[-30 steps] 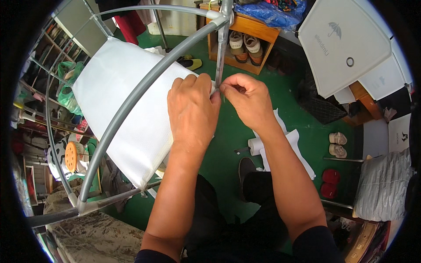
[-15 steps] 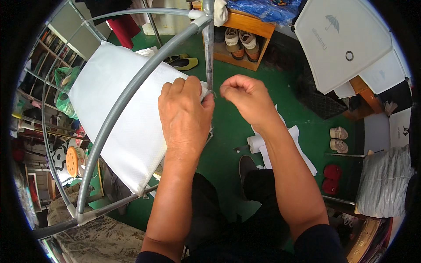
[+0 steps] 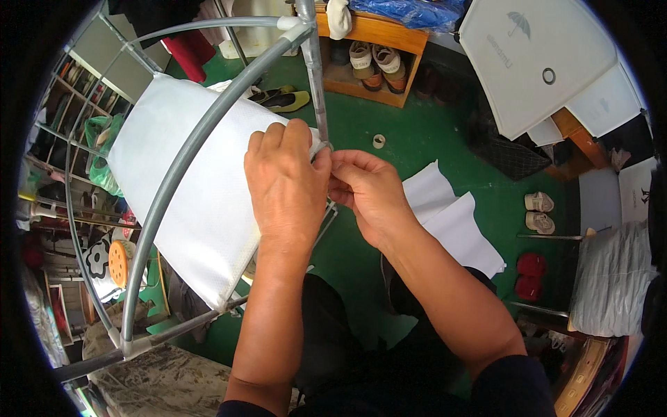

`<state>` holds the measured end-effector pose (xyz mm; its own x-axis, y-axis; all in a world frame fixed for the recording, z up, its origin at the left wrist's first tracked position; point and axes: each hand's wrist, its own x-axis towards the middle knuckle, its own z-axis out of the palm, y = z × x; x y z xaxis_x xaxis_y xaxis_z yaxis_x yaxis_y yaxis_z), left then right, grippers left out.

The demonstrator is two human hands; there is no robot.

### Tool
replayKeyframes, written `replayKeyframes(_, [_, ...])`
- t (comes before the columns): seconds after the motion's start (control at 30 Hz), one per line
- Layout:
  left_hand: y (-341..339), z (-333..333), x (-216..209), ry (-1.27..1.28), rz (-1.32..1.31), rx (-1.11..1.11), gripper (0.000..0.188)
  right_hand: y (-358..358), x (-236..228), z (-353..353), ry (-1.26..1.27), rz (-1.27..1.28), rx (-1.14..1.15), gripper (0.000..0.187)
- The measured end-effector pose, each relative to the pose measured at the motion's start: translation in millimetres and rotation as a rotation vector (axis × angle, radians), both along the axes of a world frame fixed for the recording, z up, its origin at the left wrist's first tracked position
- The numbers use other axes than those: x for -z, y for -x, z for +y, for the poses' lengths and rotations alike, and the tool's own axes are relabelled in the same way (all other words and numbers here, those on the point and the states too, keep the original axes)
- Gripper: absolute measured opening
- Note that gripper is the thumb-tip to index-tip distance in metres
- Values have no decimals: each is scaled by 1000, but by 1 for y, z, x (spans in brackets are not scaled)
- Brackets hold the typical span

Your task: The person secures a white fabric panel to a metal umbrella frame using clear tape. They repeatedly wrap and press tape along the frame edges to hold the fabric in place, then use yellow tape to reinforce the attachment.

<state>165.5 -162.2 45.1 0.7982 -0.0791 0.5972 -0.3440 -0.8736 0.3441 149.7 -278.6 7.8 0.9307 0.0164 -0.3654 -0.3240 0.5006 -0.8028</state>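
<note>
In the head view we look down on a grey tubular frame, its curved tube arching in front of a white panel. We see that panel slanting between the tubes on the left, one corner at the lower tube and another close to the upright pole. At that second corner, the left hand lies back upward over the panel's edge, fingers curled together and clamped on the corner with the thumb. The right hand comes in from the other side, its bent fingers gathered near the left thumb; its tips are partly hidden, so we cannot tell whether they are clamped on anything. Beyond the hands we find a wooden shelf holding a pair of shoes, with blue plastic on top. A small roll sits on the green floor, and white sheets lie beyond the right forearm. Farther right we see pale shoes near red slippers; at the left edge, a green bag hangs above an orange round seat.
</note>
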Motion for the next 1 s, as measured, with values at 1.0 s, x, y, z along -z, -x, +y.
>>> replayKeyframes(1.0, [100,11,31,1455,472,293,29,29,-25,2,-86,-83,-131,16])
